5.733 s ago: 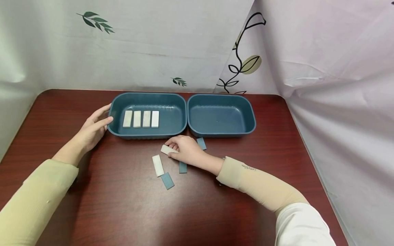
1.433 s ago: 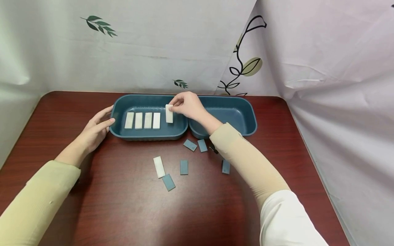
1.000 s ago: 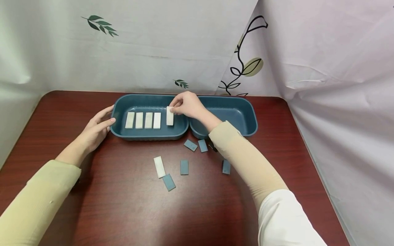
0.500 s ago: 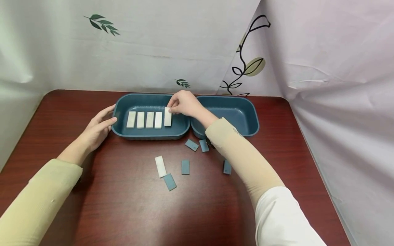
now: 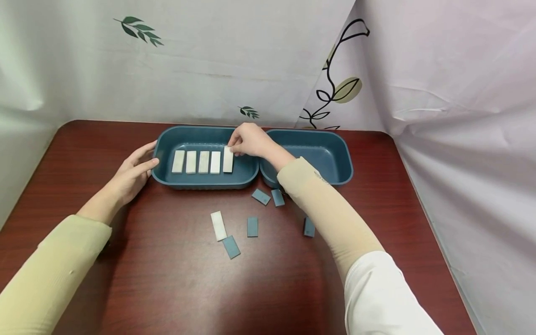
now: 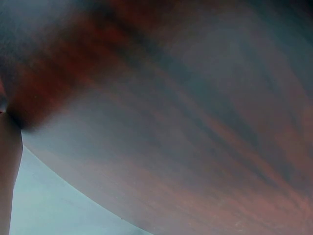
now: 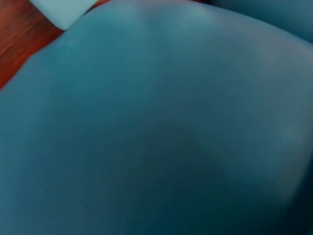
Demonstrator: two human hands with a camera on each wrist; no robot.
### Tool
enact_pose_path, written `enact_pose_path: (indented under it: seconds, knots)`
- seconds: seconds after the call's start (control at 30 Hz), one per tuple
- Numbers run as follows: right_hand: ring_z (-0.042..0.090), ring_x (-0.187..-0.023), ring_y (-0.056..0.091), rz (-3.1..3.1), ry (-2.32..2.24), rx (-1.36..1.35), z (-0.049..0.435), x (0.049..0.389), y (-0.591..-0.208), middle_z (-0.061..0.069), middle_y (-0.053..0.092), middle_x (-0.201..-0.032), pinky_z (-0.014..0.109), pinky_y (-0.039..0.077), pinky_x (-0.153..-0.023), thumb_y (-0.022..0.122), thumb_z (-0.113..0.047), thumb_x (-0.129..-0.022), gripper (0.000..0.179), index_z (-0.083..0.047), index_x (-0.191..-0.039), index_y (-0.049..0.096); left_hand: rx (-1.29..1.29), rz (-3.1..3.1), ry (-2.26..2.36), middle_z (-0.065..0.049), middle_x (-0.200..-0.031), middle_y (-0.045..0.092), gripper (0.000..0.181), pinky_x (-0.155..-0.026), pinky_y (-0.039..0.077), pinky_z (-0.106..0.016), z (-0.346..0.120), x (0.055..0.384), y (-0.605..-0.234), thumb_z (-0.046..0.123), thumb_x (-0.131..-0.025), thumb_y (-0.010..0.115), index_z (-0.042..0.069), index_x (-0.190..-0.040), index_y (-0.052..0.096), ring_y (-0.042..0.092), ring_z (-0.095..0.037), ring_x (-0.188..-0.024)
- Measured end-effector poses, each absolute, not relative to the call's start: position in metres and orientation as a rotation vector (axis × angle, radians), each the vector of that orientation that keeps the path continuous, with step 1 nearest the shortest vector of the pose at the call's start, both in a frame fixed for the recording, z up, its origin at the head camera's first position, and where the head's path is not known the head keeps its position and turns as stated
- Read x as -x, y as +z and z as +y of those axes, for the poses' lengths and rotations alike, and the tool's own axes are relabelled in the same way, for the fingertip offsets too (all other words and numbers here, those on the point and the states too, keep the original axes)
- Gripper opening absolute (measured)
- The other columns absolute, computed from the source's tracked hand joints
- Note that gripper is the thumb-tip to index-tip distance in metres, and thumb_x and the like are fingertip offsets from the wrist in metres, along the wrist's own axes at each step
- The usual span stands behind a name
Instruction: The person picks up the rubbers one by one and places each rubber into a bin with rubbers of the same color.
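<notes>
My right hand [image 5: 251,140] reaches into the left blue bin [image 5: 205,183] and pinches a white tile [image 5: 228,160] by its far end. The tile stands at the right end of a row of several white tiles [image 5: 203,162] on the bin floor. My left hand [image 5: 133,176] lies against the bin's left end, thumb at the rim and fingers extended along the outside. The right wrist view is mostly filled by a blurred blue surface. In the left wrist view a blurred reddish-brown surface shows, and no held object appears.
A second blue bin [image 5: 348,172] adjoins on the right, partly behind my right forearm. On the brown table [image 5: 176,279] in front lie one white tile [image 5: 218,226] and several blue-grey tiles [image 5: 252,227], one of them [image 5: 309,227] beside the right sleeve. Patterned curtains hang behind.
From the table, my right hand has carried a white tile into the left bin, lowered it and shifted it slightly left towards the row. My left hand has stayed at the bin's end.
</notes>
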State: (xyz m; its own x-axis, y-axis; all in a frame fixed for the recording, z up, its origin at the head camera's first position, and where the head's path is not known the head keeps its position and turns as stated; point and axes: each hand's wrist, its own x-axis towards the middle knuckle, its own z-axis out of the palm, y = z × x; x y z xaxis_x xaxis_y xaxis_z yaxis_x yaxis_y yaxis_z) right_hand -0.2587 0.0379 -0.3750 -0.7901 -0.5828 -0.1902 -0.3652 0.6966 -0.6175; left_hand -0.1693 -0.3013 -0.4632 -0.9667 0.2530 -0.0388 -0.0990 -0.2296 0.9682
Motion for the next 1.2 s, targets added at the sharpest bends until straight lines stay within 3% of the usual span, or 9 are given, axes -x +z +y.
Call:
enact_pose_path:
  seconds: [0.37,0.67,1.2]
  knots:
    - [0.018,-0.09,0.075,2.558,-0.714,0.804,0.035,0.26,-0.381,0.01,0.081,-0.102,0.03,0.06,-0.083,0.071,-0.017,-0.105,0.016,-0.007,-0.113,0.08,-0.178,1.809,2.283,0.011,-0.146,0.049,0.048,-0.101,0.045,-0.012,-0.301,0.169,-0.462,0.004,-0.11,0.05,0.022,-0.155,0.046,0.055,0.001,-0.126]
    - [0.019,-0.109,0.071,2.59,-0.659,0.875,0.037,0.259,-0.381,0.008,0.077,-0.118,0.031,0.056,-0.097,0.069,-0.016,-0.105,0.017,-0.009,-0.117,0.078,-0.183,1.806,2.289,0.01,-0.146,0.049,0.048,-0.101,0.045,-0.012,-0.301,0.169,-0.461,0.004,-0.11,0.05,0.022,-0.155,0.046,0.055,0.0,-0.126]
    - [0.016,-0.104,0.071,2.624,-0.701,0.953,0.042,0.258,-0.394,0.005,0.077,-0.112,0.029,0.056,-0.093,0.072,-0.016,-0.103,0.015,-0.013,-0.116,0.077,-0.165,1.81,2.288,0.01,-0.144,0.05,0.048,-0.1,0.046,-0.012,-0.301,0.17,-0.464,0.003,-0.11,0.051,0.023,-0.154,0.047,0.056,0.0,-0.124]
